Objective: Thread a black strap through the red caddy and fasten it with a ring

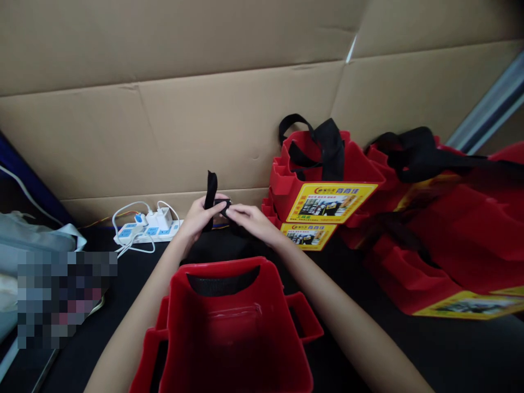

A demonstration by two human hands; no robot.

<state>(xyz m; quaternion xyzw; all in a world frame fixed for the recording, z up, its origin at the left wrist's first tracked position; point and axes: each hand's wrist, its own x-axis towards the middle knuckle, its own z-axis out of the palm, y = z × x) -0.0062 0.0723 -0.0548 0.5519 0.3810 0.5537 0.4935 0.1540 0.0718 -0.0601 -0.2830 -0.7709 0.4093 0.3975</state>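
Note:
Just beyond a red plastic tool box, both hands meet at a black webbing strap with a dark buckle on it. My left hand is closed on the strap, whose free end sticks upward. Pinched at the buckle are the fingers of my right hand. The tool box lies close to me, its hollow inside facing up, with a slot in its far wall and loops on its sides. Black material shows through the slot. Part of the strap is hidden behind the fingers.
To the right stand stacked red tool boxes with black straps and yellow labels. More red boxes lie farther right. A white power strip with plugs and cables sits left. Grey bags lie far left. A cardboard wall closes the back.

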